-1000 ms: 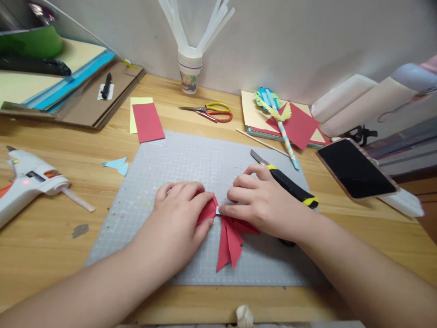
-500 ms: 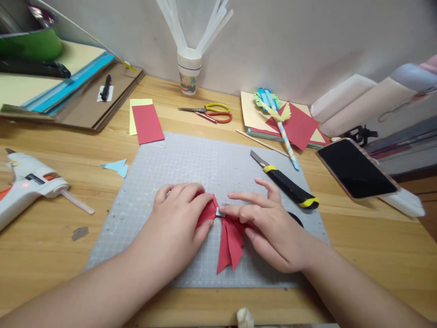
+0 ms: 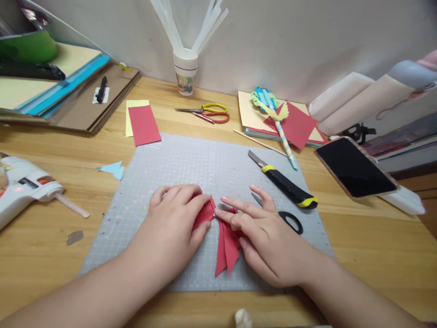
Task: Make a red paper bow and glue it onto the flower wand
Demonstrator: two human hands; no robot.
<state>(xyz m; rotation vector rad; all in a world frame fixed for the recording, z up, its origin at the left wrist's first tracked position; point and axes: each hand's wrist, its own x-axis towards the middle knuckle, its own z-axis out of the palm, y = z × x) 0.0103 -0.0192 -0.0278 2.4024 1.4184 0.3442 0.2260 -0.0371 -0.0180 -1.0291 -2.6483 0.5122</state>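
Observation:
A red paper bow [image 3: 226, 248] with pointed tails lies on the grey cutting mat [image 3: 191, 159]. My left hand [image 3: 179, 216] is curled over the bow's left loop, with thumb and fingers closed on it. My right hand [image 3: 261, 232] lies over the right side, fingers stretched out and spread. Its index fingertip presses on the bow's middle, and its thumb is beside the tails. Just past my right hand, black-handled scissors [image 3: 291, 222] are partly hidden by it. A utility knife [image 3: 285, 182] rests on the mat farther back.
On the left lies a white glue gun [image 3: 30, 182] near blue paper scraps [image 3: 114, 170]. Behind the mat are red-and-yellow-handled scissors [image 3: 208, 112] and stacked paper cups [image 3: 185, 75] holding glue sticks. A phone [image 3: 357, 167] and a paper flower [image 3: 280, 127] are at right.
My right hand has shifted slightly down and left, and its index finger now hides the light blue piece at the bow's middle. The black-handled scissors show more. My left hand keeps its hold.

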